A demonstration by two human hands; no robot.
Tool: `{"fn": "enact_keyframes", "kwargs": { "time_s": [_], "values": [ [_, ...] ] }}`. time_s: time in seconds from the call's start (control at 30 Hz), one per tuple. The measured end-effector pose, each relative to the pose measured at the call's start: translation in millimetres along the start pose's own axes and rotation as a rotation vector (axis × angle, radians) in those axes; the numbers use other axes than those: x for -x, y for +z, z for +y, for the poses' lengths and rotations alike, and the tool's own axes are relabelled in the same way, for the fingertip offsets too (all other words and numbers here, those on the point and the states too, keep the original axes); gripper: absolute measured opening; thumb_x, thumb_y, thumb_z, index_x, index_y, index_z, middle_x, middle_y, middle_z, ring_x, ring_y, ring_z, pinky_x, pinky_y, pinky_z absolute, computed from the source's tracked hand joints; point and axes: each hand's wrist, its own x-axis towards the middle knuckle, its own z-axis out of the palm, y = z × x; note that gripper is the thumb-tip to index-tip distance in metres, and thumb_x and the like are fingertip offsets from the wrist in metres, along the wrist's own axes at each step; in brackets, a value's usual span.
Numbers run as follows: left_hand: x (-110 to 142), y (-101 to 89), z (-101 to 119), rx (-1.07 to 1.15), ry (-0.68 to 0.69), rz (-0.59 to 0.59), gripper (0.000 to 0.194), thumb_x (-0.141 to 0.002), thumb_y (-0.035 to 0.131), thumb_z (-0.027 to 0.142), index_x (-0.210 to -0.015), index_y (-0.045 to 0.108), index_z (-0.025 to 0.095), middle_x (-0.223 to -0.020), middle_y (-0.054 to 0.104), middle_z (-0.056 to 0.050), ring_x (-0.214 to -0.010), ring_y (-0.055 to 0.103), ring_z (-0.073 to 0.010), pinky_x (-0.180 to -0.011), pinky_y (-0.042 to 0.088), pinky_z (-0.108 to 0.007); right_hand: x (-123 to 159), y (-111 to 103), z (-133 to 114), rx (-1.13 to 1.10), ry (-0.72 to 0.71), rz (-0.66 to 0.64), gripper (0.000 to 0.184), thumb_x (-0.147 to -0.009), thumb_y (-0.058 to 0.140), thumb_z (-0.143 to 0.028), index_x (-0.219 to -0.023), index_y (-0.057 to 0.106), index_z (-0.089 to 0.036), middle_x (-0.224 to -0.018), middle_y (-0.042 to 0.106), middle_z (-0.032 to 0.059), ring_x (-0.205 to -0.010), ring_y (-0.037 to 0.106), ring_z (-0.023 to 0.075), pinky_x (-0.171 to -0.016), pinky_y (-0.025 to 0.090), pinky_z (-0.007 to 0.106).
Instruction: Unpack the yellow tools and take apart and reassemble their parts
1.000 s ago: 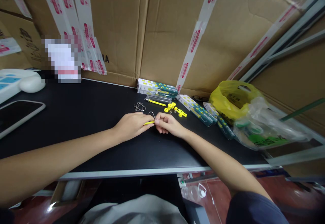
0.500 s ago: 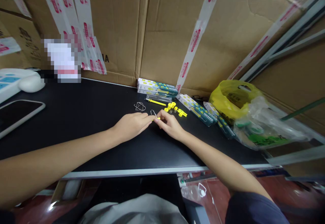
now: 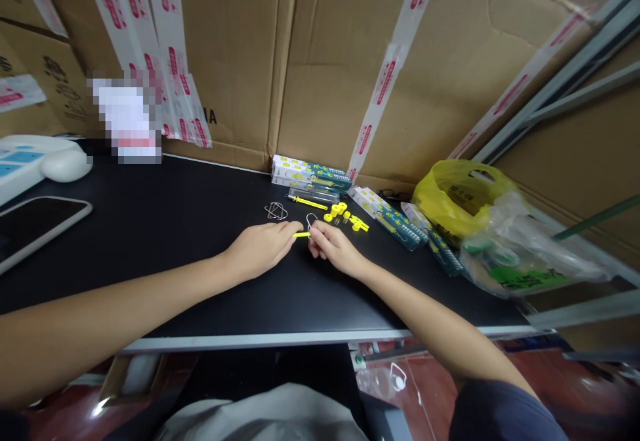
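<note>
Above the black table, my left hand is closed on a thin yellow plastic piece. The fingers of my right hand pinch a bent metal hook, whose curved end sticks up over them. The yellow piece spans the small gap between both hands; whether it is joined to the hook is hidden by the fingers. Just beyond lie a few loose metal hooks, a longer yellow rod by a clear tube, and several small yellow plastic parts.
Printed boxes are stacked against the cardboard, and more boxes lie to the right. A yellow bag and a clear plastic bag sit at the right edge. A phone and a white device are at left.
The hook in my right hand has turned more upright and shifted slightly right. My fingers have drawn apart a little, so more of the yellow piece shows between them.
</note>
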Motion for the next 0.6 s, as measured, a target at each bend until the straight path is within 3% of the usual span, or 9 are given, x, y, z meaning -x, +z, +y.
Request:
{"fn": "enact_keyframes", "kwargs": {
  "time_s": [0.2,0.37,0.6],
  "values": [
    [-0.2,-2.9,0.2,-0.047,-0.061,-0.073,0.029,-0.099,0.033,0.032,-0.121,0.046,0.019,-0.093,0.071,-0.005,-0.079,0.069,-0.0198,-0.058,0.045,-0.023,3.5,1.5,-8.4,-0.074,0.012,-0.152,0.035,-0.094,0.043,-0.047,-0.074,0.041,-0.019,-0.061,0.05,-0.0042,-0.048,0.039,0.0065,-0.049,0.033,0.02],
    [0.3,-5.3,2.3,-0.061,-0.09,-0.069,0.053,-0.095,0.042,0.037,-0.143,0.026,0.02,-0.096,0.072,-0.006,-0.074,0.07,-0.0215,-0.051,0.043,-0.023,2.2,0.3,-7.0,-0.147,0.039,-0.246,0.036,-0.093,0.046,-0.046,-0.072,0.043,-0.018,-0.055,0.049,-0.0058,-0.043,0.037,0.0049,-0.044,0.029,0.019],
    [1.0,-5.1,5.8,-0.066,-0.028,-0.143,0.044,-0.096,0.038,0.033,-0.137,0.034,0.018,-0.092,0.073,-0.005,-0.072,0.071,-0.0238,-0.053,0.046,-0.025,1.9,-0.9,-6.4,-0.194,0.066,-0.31,0.036,-0.092,0.048,-0.045,-0.07,0.044,-0.017,-0.054,0.049,-0.006,-0.043,0.035,0.0034,-0.041,0.028,0.017]
  ]
}}
